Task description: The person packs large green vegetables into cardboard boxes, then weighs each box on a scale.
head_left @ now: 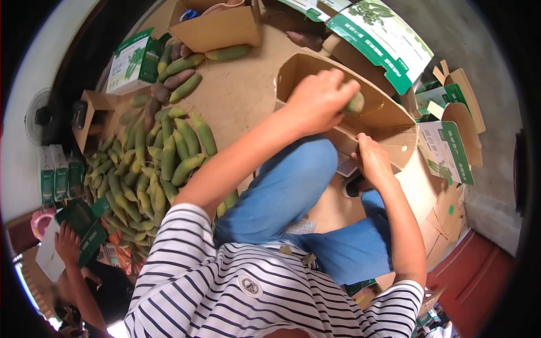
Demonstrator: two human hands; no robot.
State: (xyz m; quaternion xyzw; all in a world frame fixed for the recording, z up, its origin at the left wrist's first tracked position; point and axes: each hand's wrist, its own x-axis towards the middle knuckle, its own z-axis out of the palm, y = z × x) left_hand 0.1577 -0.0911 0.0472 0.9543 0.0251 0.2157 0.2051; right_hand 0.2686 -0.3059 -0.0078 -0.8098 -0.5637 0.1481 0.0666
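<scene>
- Dusty tan floor (248,96) spreads under a seated person in blue jeans. Where are the hands?
- The left hand (318,101) is closed round one green husked stalk (355,102), holding it at the mouth of an open brown carton (389,115) that is tipped toward the person. The right hand (372,160) lies on the carton's near flap, fingers bent over its edge.
- What might go wrong?
- I judge the tilted carton could shift or roll if the right hand eases off. The stalk's tip could also catch the rim and bruise.
- And the counts?
- One stalk is held. The pile (152,163) has dozens, too many to count. There are two brown cartons, the second carton (220,31) farther off, and at least four green-and-white printed boxes (132,59). One co-worker's hand (67,243) holds a flat green box (84,225).
</scene>
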